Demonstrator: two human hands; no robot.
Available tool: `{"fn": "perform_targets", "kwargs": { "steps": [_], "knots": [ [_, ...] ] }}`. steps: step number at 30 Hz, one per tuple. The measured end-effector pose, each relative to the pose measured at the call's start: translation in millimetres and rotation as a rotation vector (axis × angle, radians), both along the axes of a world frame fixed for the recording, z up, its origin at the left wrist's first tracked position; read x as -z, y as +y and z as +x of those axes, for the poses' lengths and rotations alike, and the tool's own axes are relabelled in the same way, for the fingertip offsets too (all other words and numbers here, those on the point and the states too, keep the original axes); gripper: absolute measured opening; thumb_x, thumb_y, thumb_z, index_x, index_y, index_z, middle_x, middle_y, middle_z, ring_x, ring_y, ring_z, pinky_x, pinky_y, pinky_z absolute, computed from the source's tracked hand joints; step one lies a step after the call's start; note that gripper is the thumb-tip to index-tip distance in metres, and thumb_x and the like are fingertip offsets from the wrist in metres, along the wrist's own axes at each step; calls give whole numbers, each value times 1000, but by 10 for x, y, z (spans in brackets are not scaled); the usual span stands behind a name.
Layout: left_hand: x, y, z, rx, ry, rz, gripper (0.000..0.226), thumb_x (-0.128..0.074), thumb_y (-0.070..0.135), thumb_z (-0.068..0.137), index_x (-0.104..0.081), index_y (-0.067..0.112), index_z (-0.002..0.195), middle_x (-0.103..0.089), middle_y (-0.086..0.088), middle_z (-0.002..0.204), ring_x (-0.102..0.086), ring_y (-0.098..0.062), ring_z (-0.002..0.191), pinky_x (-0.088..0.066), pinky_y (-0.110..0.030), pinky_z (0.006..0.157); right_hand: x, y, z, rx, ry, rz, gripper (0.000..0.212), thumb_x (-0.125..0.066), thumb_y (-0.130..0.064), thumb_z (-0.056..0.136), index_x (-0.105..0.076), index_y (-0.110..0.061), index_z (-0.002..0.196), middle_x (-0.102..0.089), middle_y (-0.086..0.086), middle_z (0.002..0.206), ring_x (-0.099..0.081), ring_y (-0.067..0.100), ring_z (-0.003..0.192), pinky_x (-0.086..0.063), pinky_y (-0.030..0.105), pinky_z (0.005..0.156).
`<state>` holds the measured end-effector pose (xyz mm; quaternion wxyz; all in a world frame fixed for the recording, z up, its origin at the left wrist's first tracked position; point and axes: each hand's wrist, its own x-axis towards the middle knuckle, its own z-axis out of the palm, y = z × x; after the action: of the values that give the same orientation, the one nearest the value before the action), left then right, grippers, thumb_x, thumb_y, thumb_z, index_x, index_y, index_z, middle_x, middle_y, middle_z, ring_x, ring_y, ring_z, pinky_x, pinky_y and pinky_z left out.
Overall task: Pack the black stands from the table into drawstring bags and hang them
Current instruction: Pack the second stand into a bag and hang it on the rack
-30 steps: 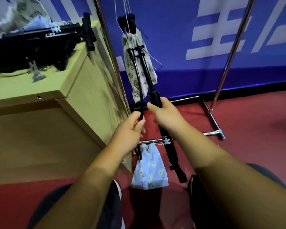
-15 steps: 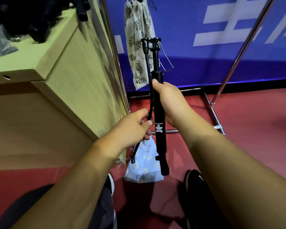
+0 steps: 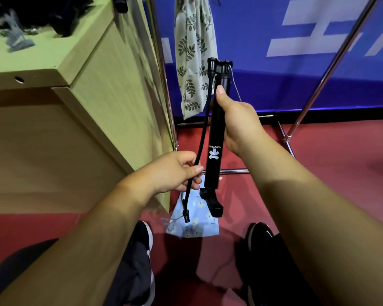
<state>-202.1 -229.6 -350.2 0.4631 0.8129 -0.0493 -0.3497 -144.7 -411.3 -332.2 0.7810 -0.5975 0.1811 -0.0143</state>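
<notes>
Wrapping its fingers round the upper half of the black tubular stand (image 3: pixel 216 133), the right hand (image 3: pixel 238 122) holds it close to upright in front of the body, with the thumb laid along the tube and pointing up toward the hinged head. That grip is clenched on the tube. The head stands just above the thumb tip, while the white logo and the folded foot at the lower end hang below the hand.

From the head a thin black leg (image 3: pixel 205 120) swings out and down to the left, apart from the tube along most of its run. The left hand (image 3: pixel 170 171) pinches this leg between thumb and curled fingers, low on its length, so only the capped tip shows beneath the grip.

A pale blue flower-print drawstring bag (image 3: pixel 194 221) hangs just behind the leg tip and the stand's foot. Its top is hidden by the left hand, and whether that hand also holds it cannot be told.

Farther back a cream leaf-print drawstring bag (image 3: pixel 192 51) hangs beside the chrome rack pole (image 3: pixel 161 69), before a blue banner (image 3: pixel 274 23). To the left, the pale wooden tabletop (image 3: pixel 42 60) carries dark, blurred gear. Two black shoes (image 3: pixel 260 237) stand on the red floor (image 3: pixel 341 162).
</notes>
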Motion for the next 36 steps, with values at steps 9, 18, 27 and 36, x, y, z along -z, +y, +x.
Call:
{"fn": "perform_targets", "kwargs": {
  "steps": [9,18,27,36],
  "knots": [
    [52,-22,-33,61,-63,-78,5,-67,13,104,-65,13,100,-76,-15,95,-79,-23,92,-61,-41,83,-76,-50,-80,59,-56,-34,58,-82,-67,77,-53,-18,80,-43,10,79,-43,28,74,-40,43,71],
    [165,1,-55,149,-275,143,33,-93,22,80,-64,18,94,-74,-6,97,-65,-12,73,-55,-37,73,-82,-256,-69,127,-70,35,40,-68,-49,101,-60,-9,99,-60,15,86,-68,27,70,-61,42,71],
    [236,-63,-50,32,-335,136,19,-80,7,91,-62,11,93,-69,-4,84,-61,-14,72,-58,-41,76,-110,-272,-77,202,-82,65,44,-67,-48,102,-58,-13,77,-61,12,73,-64,32,72,-63,60,76],
    [215,-137,-83,-86,-278,12,14,-65,-2,99,-62,10,94,-75,-9,78,-74,-14,74,-56,-32,70,19,-201,-69,150,3,-53,41,-73,-65,83,-66,-33,108,-74,-2,100,-76,28,96,-63,54,90]
  ]
}}
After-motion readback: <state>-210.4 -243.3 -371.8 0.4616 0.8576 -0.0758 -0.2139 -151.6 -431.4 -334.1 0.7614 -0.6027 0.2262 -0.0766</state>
